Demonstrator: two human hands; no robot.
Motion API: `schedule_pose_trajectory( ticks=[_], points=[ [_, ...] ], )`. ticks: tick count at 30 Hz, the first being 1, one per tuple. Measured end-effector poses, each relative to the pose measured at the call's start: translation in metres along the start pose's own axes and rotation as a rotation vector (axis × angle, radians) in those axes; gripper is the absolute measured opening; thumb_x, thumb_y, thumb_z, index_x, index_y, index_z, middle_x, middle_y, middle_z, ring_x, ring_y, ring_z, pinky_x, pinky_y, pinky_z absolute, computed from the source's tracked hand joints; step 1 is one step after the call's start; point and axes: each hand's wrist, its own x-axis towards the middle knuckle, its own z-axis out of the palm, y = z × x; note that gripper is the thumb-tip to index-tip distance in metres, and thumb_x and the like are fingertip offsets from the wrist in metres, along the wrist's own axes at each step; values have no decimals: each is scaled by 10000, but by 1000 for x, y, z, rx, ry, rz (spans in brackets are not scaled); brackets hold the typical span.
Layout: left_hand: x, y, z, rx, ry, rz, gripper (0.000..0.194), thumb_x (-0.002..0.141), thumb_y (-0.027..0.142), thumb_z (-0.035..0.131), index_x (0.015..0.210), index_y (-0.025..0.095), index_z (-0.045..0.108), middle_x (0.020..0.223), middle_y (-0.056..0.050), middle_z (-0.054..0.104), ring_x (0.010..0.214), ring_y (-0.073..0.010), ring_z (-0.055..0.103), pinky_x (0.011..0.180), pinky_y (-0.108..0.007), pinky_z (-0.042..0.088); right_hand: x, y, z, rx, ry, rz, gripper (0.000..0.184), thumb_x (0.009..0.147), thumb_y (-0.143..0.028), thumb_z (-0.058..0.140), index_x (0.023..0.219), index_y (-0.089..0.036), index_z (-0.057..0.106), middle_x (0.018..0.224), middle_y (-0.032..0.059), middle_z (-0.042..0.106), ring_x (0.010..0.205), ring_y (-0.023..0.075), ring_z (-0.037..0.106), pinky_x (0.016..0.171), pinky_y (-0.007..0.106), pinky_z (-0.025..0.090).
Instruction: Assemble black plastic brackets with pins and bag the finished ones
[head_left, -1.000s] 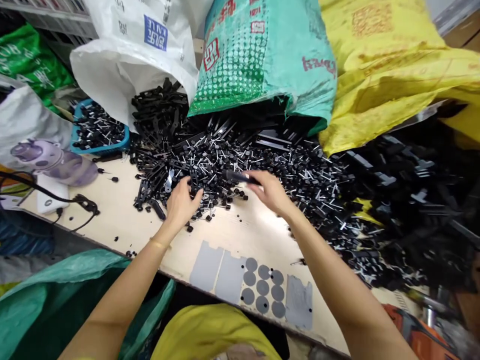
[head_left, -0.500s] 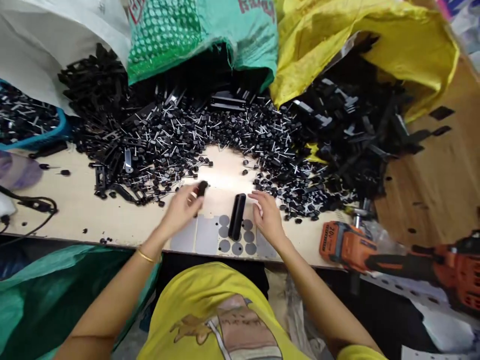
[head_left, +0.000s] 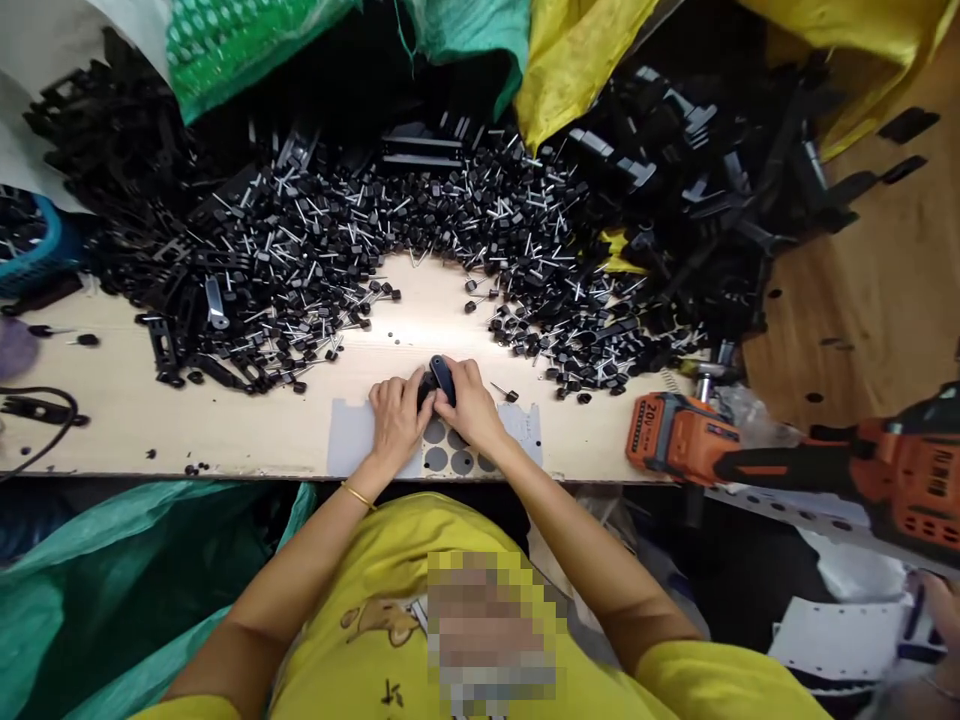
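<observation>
My right hand (head_left: 472, 408) is closed around a long black plastic part (head_left: 442, 376) with a rounded end, tilted up over the bench edge. Beside it, my left hand (head_left: 396, 412) is closed on a smaller black piece (head_left: 425, 386), mostly covered by the fingers. The two pieces are close together; whether they touch I cannot tell. Under the hands lie a grey sheet (head_left: 349, 435) and several grey discs (head_left: 436, 459). A black-headed screw (head_left: 511, 396) lies just right of my right hand.
Black-headed screws (head_left: 360, 215) form a wide heap behind the hands. Black plastic parts (head_left: 675, 180) spill from a yellow sack (head_left: 574, 75) at right. An orange cordless drill (head_left: 675, 440) lies at the right edge. Another person's hand (head_left: 941, 610) shows at lower right.
My right hand has taken hold of the long black part, which lay on the grey discs. My left hand has brought its small black piece rightward beside it. The view has shifted.
</observation>
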Motion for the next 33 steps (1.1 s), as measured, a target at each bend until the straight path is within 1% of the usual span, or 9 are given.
schedule_pose_trajectory(
  ticks=[3,5,9,15,18,22,28,30,33],
  points=[
    [3,-3,-2,-47,6,-8,375,931,339,444,1239,165,569,844,-77,560,839,-222,491,853,-398,356,-3,7,-6,-36,-16,-32,527,766,-199,473,1291,-172,452,1057,105,508,861,233,590,727,361,524],
    [5,-4,-2,-95,-5,17,357,934,323,444,1227,174,583,820,-63,555,825,-213,494,841,-383,358,-8,11,-9,-63,-9,-29,501,758,-183,474,1259,-186,483,1030,92,511,837,226,592,730,355,523],
    [5,-1,1,-131,-28,49,344,923,315,475,1220,189,593,853,-61,551,841,-203,498,817,-359,359,-17,14,-9,-98,12,-12,512,762,-180,470,1274,-176,477,1027,100,515,832,231,591,733,361,526],
    [5,12,14,-118,39,-98,357,935,337,453,1209,159,597,848,-72,548,839,-208,499,822,-365,358,-12,15,-2,24,76,-30,580,749,-147,465,1326,-202,446,1130,101,525,1000,228,572,840,335,514],
    [5,19,16,-110,32,-128,352,942,318,437,1215,155,586,876,-85,556,860,-213,510,831,-376,352,-9,18,-1,73,101,-53,601,740,-144,477,1334,-234,455,1095,83,539,1012,220,566,890,343,498],
    [8,19,17,-68,29,-87,352,949,294,411,1218,140,579,865,-95,560,847,-217,506,809,-373,359,-9,23,-2,105,113,-72,587,731,-155,490,1314,-222,493,1028,75,551,968,213,573,886,337,494],
    [16,8,13,-108,-9,-6,339,948,292,406,1206,159,580,846,-76,549,809,-203,496,772,-345,389,-7,22,-7,60,76,-63,591,743,-168,478,1332,-222,480,1027,73,548,976,219,570,883,339,491],
    [13,5,9,-118,-5,20,336,947,295,411,1202,158,583,836,-70,544,804,-200,496,770,-340,394,-10,20,-9,39,51,-60,584,752,-170,475,1334,-221,475,1031,71,547,967,214,573,882,333,491],
    [1,6,4,-122,-18,54,333,946,298,422,1202,159,584,831,-66,543,807,-195,497,777,-340,389,-23,18,-10,28,12,-54,567,754,-168,478,1320,-194,488,1033,81,548,952,212,577,863,318,498]
  ],
)
